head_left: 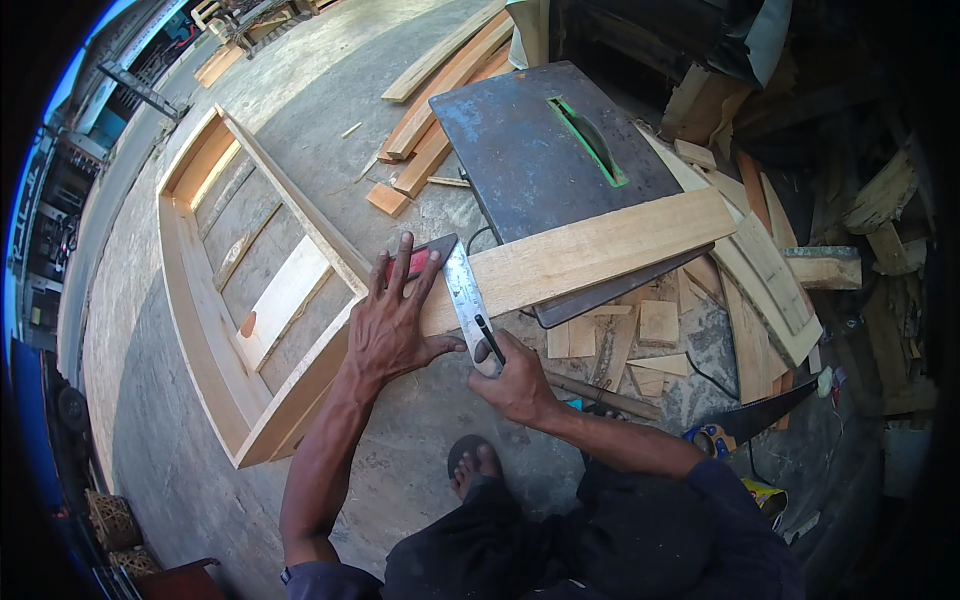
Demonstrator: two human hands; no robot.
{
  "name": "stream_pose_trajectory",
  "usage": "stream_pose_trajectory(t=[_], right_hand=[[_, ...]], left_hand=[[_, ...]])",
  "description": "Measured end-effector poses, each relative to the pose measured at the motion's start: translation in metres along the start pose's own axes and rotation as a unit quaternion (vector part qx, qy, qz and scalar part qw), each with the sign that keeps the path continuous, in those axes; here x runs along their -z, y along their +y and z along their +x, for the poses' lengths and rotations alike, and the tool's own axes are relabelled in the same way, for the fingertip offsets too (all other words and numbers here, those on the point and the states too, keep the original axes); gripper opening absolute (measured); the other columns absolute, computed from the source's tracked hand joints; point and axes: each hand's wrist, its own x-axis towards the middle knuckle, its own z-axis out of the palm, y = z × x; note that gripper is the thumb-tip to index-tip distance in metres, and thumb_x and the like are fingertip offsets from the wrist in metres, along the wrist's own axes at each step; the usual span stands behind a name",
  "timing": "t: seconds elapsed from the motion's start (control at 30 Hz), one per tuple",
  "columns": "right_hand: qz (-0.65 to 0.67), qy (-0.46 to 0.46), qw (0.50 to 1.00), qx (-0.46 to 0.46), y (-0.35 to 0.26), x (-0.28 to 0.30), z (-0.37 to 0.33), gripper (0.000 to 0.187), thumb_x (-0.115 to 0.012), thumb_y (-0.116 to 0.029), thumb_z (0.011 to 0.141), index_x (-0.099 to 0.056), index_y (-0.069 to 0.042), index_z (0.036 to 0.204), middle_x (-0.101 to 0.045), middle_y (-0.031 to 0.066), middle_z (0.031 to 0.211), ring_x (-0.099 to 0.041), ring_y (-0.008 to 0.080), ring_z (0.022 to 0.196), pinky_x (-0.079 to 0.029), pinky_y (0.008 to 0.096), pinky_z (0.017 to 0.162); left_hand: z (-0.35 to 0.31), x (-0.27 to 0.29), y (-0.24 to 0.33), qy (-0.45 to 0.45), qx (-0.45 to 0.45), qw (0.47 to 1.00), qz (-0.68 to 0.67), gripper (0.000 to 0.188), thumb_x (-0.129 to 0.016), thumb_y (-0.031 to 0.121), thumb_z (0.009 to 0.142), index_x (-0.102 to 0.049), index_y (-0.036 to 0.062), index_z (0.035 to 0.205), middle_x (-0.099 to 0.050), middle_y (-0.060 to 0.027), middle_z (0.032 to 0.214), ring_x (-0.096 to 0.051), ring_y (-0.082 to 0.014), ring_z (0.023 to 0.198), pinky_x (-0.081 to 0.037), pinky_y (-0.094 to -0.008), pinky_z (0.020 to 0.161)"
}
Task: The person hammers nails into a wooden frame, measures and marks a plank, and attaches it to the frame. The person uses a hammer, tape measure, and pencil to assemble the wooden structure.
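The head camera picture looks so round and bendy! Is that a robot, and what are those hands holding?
No robot here, just one person's two bare hands. The camera sits on their head and looks down, and its wide lens bends straight edges. The left hand spreads over the handle of a try square, a tool for checking corners. The right hand holds a slim black pen or pencil by the square's metal blade. Under the square is a wooden board, lying across one edge of a table saw. To the left, a wooden frame rests on the ground; to the right is a handsaw with a blue and yellow handle.
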Motion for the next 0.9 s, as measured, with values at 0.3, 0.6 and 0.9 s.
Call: stream_pose_trajectory(t=[0.3, 0.6, 0.9], right_hand=[[0.000, 0.020, 1.000, 0.014, -0.001, -0.010, 0.007, 0.025, -0.074, -0.011, 0.082, -0.057, 0.000, 0.097, -0.062, 0.0201, 0.090, -0.066, 0.0390, 0.083, -0.052, 0.0476, 0.075], [0.000, 0.002, 1.000, -0.002, -0.004, -0.003, -0.002, 0.025, -0.075, -0.011, 0.083, -0.058, 0.001, 0.097, -0.062, 0.0203, 0.089, -0.068, 0.0369, 0.081, -0.052, 0.0463, 0.073], [0.013, -0.017, 1.000, -0.018, 0.003, 0.007, -0.001, 0.028, -0.076, -0.015, 0.082, -0.058, -0.003, 0.101, -0.061, 0.0105, 0.080, -0.059, 0.0163, 0.072, -0.050, 0.0370, 0.068]], left_hand=[[-0.012, -0.017, 0.008, 0.083, 0.010, 0.997, 0.000, 0.117, -0.089, 0.064, 0.064, -0.042, 0.0147, 0.159, -0.024, -0.0211, 0.170, -0.030, -0.0531, 0.150, -0.045, -0.0529, 0.115], [0.005, 0.000, 0.013, -0.031, 0.027, 0.999, -0.019, 0.119, -0.087, 0.062, 0.065, -0.032, 0.0255, 0.165, -0.019, -0.0237, 0.171, -0.027, -0.0562, 0.150, -0.048, -0.0632, 0.108], [0.007, 0.011, 0.017, -0.043, 0.027, 0.998, -0.041, 0.106, -0.088, 0.053, 0.065, -0.042, 0.0353, 0.159, -0.032, -0.0274, 0.162, -0.035, -0.0545, 0.146, -0.051, -0.0617, 0.104]])
